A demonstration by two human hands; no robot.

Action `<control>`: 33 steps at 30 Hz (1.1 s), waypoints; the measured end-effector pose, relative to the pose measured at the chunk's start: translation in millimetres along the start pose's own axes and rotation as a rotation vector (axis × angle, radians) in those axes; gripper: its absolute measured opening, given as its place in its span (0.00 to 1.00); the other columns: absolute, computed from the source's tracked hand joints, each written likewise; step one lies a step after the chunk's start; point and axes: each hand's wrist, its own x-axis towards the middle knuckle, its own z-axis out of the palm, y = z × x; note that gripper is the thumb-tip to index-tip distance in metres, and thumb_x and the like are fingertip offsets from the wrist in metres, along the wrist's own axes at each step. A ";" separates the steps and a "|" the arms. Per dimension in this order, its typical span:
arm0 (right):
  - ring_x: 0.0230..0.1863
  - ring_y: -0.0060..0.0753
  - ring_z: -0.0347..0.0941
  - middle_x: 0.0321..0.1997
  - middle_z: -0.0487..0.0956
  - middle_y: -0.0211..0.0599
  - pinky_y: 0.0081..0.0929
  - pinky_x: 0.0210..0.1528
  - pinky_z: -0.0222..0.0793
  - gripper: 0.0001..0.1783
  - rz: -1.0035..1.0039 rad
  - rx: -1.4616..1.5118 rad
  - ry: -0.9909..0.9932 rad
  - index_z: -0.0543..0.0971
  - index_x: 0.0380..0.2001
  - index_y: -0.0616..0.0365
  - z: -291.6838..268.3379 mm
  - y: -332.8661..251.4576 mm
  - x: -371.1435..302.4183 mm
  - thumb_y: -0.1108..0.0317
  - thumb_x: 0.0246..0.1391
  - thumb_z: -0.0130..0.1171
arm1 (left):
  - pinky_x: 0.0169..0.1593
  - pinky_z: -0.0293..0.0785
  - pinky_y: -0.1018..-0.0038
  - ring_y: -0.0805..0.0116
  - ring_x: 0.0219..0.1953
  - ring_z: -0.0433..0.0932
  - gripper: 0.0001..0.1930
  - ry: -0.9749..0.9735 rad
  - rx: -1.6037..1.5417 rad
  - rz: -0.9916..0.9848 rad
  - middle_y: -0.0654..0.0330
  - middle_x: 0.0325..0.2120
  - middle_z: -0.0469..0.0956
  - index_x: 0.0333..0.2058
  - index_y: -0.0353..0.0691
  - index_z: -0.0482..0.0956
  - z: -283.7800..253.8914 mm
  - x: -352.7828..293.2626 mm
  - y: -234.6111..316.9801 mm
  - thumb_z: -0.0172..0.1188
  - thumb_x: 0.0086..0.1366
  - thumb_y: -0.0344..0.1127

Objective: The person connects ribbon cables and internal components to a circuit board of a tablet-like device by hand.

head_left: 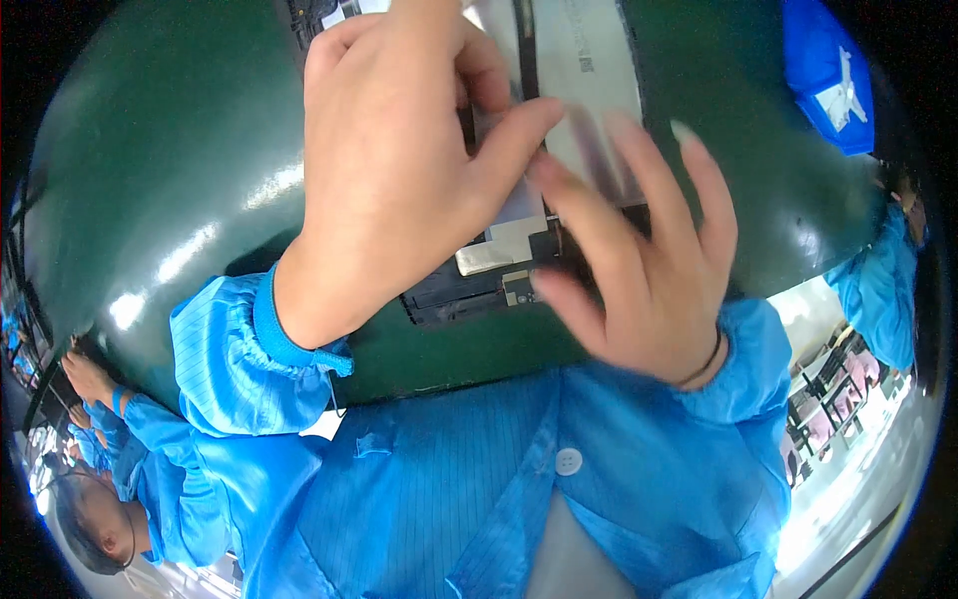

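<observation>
A flat, black, thin case with its insides showing (pixel 454 304) lies on the shiny dark green table (pixel 190 130), right under both hands. A wide, pale silver, smooth panel (pixel 589 75) sits in it, a long, thin, black strip (pixel 529 50) runs down beside the panel, and a small, shiny silver, bent-edged piece (pixel 499 252) lies near the bottom. So those parts look to be in their places, but the insides are bare, so I think the job is only partway done. The left hand (pixel 384 165) is bent over the case, thumb out and fingers curled; I cannot tell if it pinches anything. The right hand (pixel 644 265) is a bit blurry, with its fingers spread wide and its pointing finger close to the left thumb. The hands hide the middle, so I cannot tell just how much is left.
</observation>
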 end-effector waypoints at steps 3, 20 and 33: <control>0.63 0.47 0.65 0.57 0.76 0.33 0.46 0.67 0.50 0.27 -0.074 -0.040 -0.011 0.73 0.54 0.58 3.9 25.0 21.7 0.56 0.54 0.56 | 0.44 0.64 0.71 0.70 0.30 0.72 0.27 0.155 -0.234 -0.123 0.60 0.28 0.74 0.47 0.35 0.75 12.1 -9.5 -9.2 0.70 0.45 0.25; 0.69 0.40 0.56 0.69 0.59 0.51 0.33 0.69 0.49 0.35 0.385 1.413 0.200 0.55 0.66 0.68 24.6 29.3 62.1 0.77 0.56 0.51 | 0.71 0.34 0.60 0.49 0.71 0.42 0.40 0.423 -0.431 0.262 0.40 0.68 0.43 0.66 0.25 0.40 -2.9 -56.8 -52.7 0.47 0.65 0.43; 0.51 0.58 0.73 0.49 0.78 0.56 0.42 0.54 0.69 0.22 -0.080 0.711 0.434 0.76 0.51 0.59 86.9 64.9 382.2 0.62 0.54 0.52 | 0.59 0.62 0.56 0.45 0.55 0.67 0.29 0.338 0.015 0.566 0.43 0.54 0.67 0.56 0.35 0.64 -15.2 -49.3 -62.2 0.61 0.53 0.28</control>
